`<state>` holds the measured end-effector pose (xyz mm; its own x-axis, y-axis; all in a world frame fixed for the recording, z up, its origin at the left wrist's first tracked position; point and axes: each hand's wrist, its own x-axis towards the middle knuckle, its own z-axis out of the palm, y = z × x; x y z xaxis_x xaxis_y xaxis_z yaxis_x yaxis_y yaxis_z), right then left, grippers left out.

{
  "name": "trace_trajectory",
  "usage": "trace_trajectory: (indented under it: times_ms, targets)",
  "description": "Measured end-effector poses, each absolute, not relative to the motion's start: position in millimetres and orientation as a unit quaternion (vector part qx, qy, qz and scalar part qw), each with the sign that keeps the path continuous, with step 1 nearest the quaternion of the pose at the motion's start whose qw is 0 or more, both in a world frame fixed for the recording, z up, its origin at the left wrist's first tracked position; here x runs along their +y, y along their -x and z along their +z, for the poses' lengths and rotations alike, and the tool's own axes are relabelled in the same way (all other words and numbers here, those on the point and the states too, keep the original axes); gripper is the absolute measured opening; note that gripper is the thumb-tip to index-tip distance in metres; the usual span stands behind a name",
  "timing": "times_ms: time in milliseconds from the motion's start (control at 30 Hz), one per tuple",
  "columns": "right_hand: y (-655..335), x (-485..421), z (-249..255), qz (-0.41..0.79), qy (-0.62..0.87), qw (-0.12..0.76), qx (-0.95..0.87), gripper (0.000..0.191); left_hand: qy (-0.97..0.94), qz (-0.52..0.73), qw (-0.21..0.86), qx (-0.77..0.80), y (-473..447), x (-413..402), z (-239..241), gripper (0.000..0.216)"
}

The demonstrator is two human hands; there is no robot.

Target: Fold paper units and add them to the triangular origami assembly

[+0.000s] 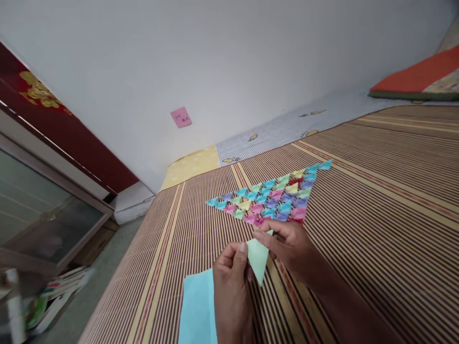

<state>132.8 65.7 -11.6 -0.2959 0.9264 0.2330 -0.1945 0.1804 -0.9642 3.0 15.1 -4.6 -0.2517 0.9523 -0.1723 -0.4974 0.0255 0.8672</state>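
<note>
Lying near left on the striped mat (161, 248), a blue sheet (197, 310) sits under the left hand (233, 286), whose fingers pinch a folded green paper (258, 260) that the right hand (290, 248) also grips, and a slip could skew its crease or knock the paper mosaic (272, 198) just beyond.

Left hand (231, 286): cut off at the wrist by the bottom edge. Green paper (258, 260), pinched by both hands: its edges are partly hidden under the thumbs. Blue sheet (197, 308), just left of left hand: lower part out of frame. Tiled triangle (272, 198): near tip hidden behind right hand (290, 248). Pink note (181, 117), far above: writing too small to read. Books (46, 296), far left: blurred.
</note>
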Motion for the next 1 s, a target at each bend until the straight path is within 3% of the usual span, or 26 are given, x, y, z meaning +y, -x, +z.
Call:
trace_trajectory:
  times_ms: [200,367,633,800,1000]
  targets:
    - [-129,67,-11,0.638,0.240,0.481,-0.551,0.020,-0.066,0.712,0.566,0.410,1,23,-1,0.012]
    - [-127,63,-7,0.632,0.246,0.470,-0.565,0.014,-0.020,0.679,0.623,0.388,-3,24,-2,0.019]
    - [-131,60,1,0.597,0.249,0.479,-0.593,0.010,0.008,0.698,0.630,0.342,0,27,-7,0.016]
    - [-128,60,2,0.565,0.266,0.493,-0.606,0.008,-0.052,0.713,0.598,0.364,-6,24,-5,0.011]
    - [-124,59,-3,0.461,0.282,0.532,-0.652,0.022,-0.222,0.711,0.545,0.386,-14,15,-4,0.014]
